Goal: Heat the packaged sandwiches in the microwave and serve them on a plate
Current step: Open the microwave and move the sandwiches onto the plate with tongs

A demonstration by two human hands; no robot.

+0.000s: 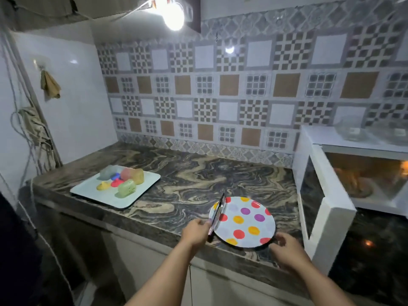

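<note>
A white plate with coloured polka dots (245, 224) lies on the marble counter near its front edge. My left hand (195, 233) grips a thin dark flat object (217, 216), tilted on edge against the plate's left rim. My right hand (287, 250) holds the plate's near right rim. To the right stands a white microwave (353, 168) with its door (320, 208) swung open and its inside lit orange. A brownish item (353, 184) lies blurred inside it.
A white rectangular tray (106, 195) with several coloured wrapped pieces sits on the counter at the left. Clear glass bowls (375, 131) rest on top of the microwave. A bright lamp (174, 16) hangs above. Cables and a cloth hang on the left wall.
</note>
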